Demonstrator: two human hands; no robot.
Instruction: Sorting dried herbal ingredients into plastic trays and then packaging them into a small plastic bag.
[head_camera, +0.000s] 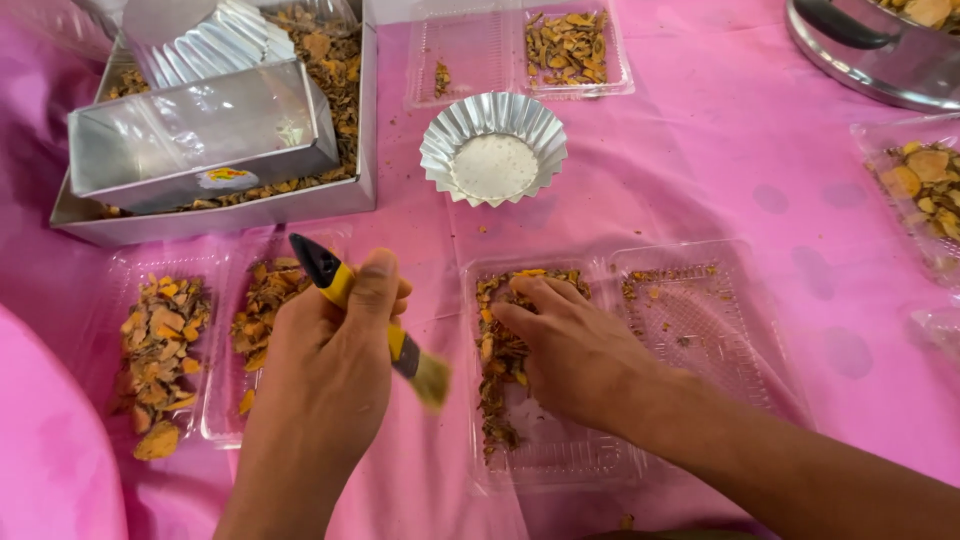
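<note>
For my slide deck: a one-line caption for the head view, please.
Left hand grips a yellow-handled brush; right hand sorts orange chips in a clear tray.

Brush bristles (432, 378) blurred; right hand (570, 350) hides part of tray's chips (497, 350) — pan (880, 45) cut off top-right.

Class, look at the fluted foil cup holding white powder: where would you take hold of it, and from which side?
Take the fluted foil cup by its flared rim, from above with fingers on opposite sides. It sits upright and open on the pink cloth, the thin pleated wall would probably crumple under a squeeze, and any tilt could spill the powder.
</note>
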